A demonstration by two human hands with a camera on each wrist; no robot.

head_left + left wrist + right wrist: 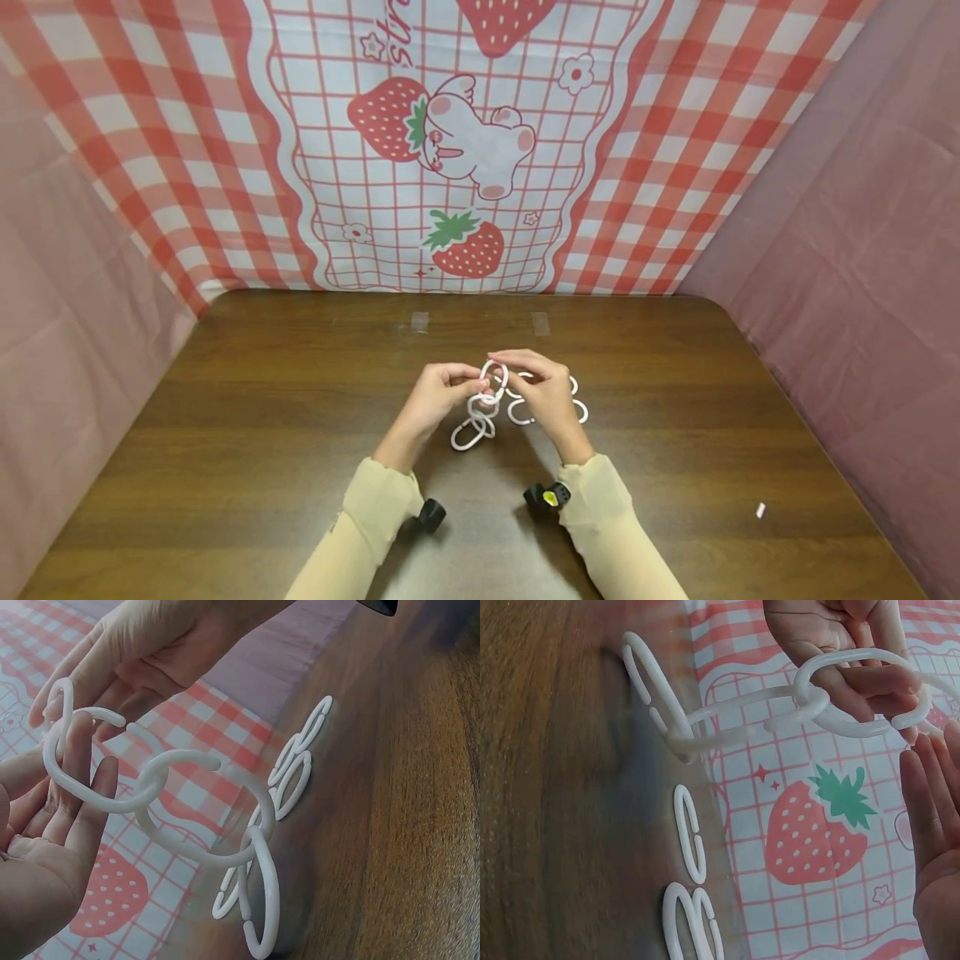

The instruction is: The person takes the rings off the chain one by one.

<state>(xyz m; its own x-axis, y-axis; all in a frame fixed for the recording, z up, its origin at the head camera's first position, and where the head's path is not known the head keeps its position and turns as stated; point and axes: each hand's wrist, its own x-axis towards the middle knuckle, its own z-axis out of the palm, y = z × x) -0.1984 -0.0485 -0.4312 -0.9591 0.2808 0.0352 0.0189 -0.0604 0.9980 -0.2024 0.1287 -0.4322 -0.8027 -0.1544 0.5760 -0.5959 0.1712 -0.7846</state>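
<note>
My left hand (433,398) grips the upper end of a white plastic link chain (483,406), a finger passing through its top link (94,801). Two more C-shaped links hang interlocked below, the lowest link (270,900) reaching down near the table. My right hand (551,397) faces the left at the same height, its thumb and fingertips pinching another white link (64,688) against the top of the chain. Fingers partly hide where these two meet, so whether they are hooked together I cannot tell.
Several loose white links lie on the brown table (262,467) behind and beside the right hand, one loose link (519,412) nearest the chain. A small white piece (761,510) is at the far right. Clear tape (420,322) sticks near the back edge, before a strawberry-print cloth (465,167).
</note>
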